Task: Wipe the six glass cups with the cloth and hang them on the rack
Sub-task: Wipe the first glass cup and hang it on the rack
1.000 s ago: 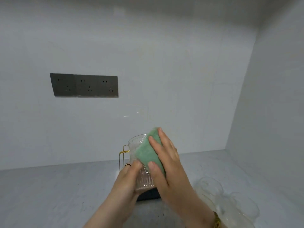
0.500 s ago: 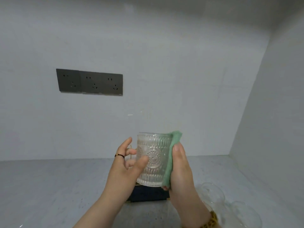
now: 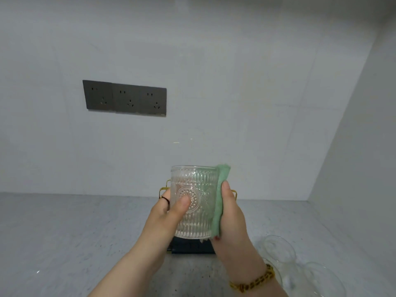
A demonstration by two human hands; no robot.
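Observation:
I hold an embossed glass cup (image 3: 198, 189) upright in front of me, above the counter. My left hand (image 3: 169, 213) grips its left side, thumb across the front pattern. My right hand (image 3: 231, 213) holds a green cloth (image 3: 218, 209) pressed against the cup's right side. Behind the cup stands the rack (image 3: 190, 247), with a dark blue base and thin gold wire arms; most of it is hidden by the cup and my hands. Clear glass cups (image 3: 278, 249) lie on the counter at the lower right.
A grey speckled counter (image 3: 64, 232) runs to a white back wall with a dark triple socket panel (image 3: 124, 97). A white side wall (image 3: 364, 168) closes the right end.
The cup went from tilted with the cloth over its front to upright. The cloth and my right hand slid to the cup's right side, and my left thumb came onto the front.

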